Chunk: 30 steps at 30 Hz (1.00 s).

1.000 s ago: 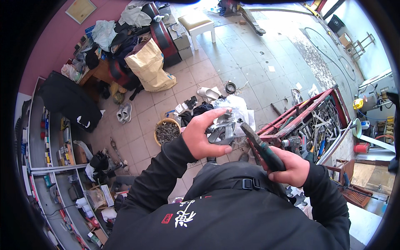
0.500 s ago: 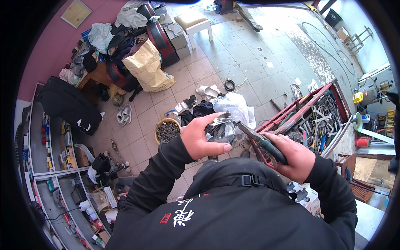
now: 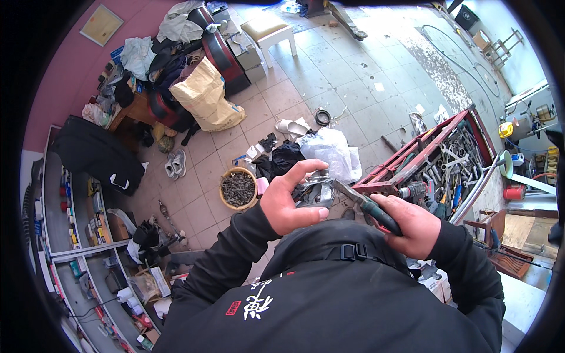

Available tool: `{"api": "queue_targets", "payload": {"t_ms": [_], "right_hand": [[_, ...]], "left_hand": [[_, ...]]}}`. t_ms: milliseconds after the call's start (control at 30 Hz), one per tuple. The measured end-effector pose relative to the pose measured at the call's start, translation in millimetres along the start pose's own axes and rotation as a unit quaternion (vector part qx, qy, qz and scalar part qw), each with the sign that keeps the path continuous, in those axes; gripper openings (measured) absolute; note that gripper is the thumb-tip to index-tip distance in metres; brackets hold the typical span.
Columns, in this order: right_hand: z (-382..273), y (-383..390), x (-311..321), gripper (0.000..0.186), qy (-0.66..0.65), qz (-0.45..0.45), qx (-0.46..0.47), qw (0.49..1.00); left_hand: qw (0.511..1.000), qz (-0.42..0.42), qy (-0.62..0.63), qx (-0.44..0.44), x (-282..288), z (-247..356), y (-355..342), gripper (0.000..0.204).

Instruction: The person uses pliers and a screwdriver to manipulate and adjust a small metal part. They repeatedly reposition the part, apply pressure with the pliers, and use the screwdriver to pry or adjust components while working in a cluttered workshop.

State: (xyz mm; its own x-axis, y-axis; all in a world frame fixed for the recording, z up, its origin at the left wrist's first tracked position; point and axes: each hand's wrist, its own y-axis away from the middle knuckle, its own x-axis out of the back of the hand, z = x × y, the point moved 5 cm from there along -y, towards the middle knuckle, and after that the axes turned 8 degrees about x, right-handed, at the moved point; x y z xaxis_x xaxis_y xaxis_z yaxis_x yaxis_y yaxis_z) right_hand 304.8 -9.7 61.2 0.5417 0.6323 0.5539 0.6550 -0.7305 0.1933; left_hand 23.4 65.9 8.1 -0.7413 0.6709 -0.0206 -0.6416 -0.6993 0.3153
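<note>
My left hand [image 3: 282, 205] is closed around a shiny metal part [image 3: 321, 193], with the thumb below it and the index finger curled over its top. What kind of part it is I cannot make out. In my right hand [image 3: 416, 228] is a pair of pliers [image 3: 376, 213] with dark green handles, angled toward the part. The dark jaws meet its right side, but whether they grip it I cannot tell. Both hands are held in front of my body, above the floor.
A round tub [image 3: 237, 203] of small dark hardware stands left of my hands. Beyond them lie a clear plastic bag [image 3: 332, 154] and a white shoe [image 3: 292, 127]. A red toolbox [image 3: 406, 167] full of wrenches is at the right. Shelves [image 3: 97, 253] line the left side.
Both hands have come slightly lower with the part and the pliers. The left hand has turned the part a little, and more of the tub shows.
</note>
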Motion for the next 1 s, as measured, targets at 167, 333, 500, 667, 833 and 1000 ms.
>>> {"api": "queue_targets", "payload": {"t_ms": [167, 333, 500, 667, 833, 1000], "right_hand": [[0.8, -2.0, -2.7, 0.082, -0.013, -0.004, -0.013, 1.0], [2.6, -2.3, -3.4, 0.083, -0.004, 0.005, -0.006, 1.0], [4.4, -1.2, -4.2, 0.082, -0.011, 0.005, -0.011, 1.0], [2.0, 2.0, -3.7, 0.081, -0.015, 0.022, -0.011, 1.0], [2.5, 1.3, -5.9, 0.08, -0.004, 0.027, -0.022, 0.999], [2.0, 4.4, -3.8, 0.08, -0.017, 0.011, -0.039, 0.999]], "left_hand": [[0.998, 0.013, -0.008, -0.055, -2.9, 6.2, -6.0, 0.088], [0.999, 0.011, -0.012, -0.042, -1.5, 6.7, -7.4, 0.086], [1.0, 0.016, -0.022, -0.003, -3.1, 8.8, -9.0, 0.085], [0.989, 0.055, -0.118, -0.07, -5.1, 20.5, -11.7, 0.082], [0.987, 0.074, -0.117, -0.085, -7.5, 21.2, -13.3, 0.084], [0.977, 0.116, -0.156, -0.092, -1.3, 19.0, -9.7, 0.094]]}}
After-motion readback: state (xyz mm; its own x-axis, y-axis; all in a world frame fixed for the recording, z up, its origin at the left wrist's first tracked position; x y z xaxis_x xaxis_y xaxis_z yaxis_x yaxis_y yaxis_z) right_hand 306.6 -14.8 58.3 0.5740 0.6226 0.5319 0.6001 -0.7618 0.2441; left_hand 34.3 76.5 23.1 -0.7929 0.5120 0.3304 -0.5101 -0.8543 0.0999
